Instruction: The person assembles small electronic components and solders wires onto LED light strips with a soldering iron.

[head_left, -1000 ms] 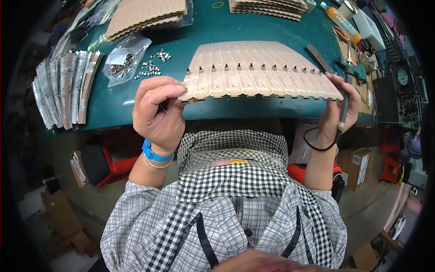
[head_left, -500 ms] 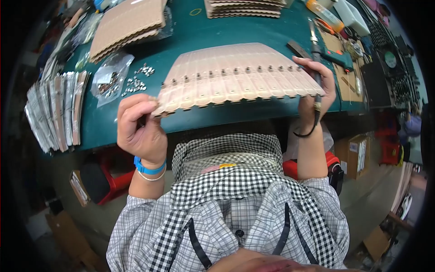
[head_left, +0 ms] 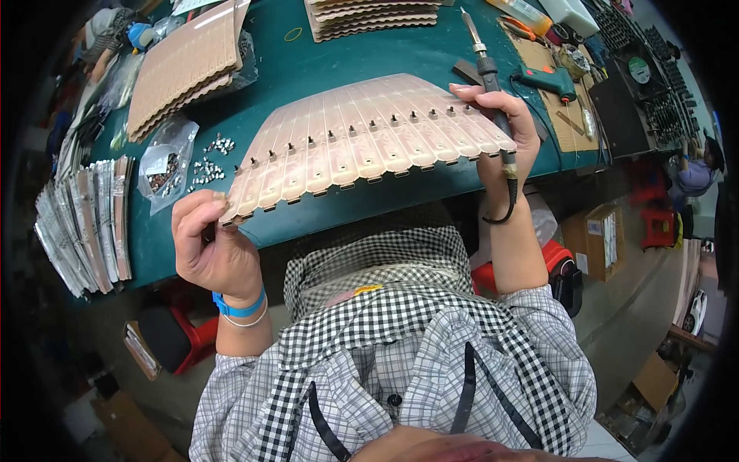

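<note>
A wide, pinkish-tan panel of circuit boards is held up above the front of the table. It is scalloped along its near edge, and a row of small switches stands up across it. My left hand pinches the panel's near left corner between thumb and fingers. At the other end my right hand is closed on the panel's right edge, thumb below it. That same hand also has a soldering iron tucked in it, the metal tip pointing away from me and the cord hanging by the wrist.
Loose small parts lie beside a clear plastic bag on the green table. Stacked panels stand at the far left, more at the back. Wrapped strips line the left edge. A green glue gun rests at right.
The whole scene has shifted left in the picture. The panel now slants more, its left end lower, and the soldering iron's tip leans farther left. Both hands keep their hold.
</note>
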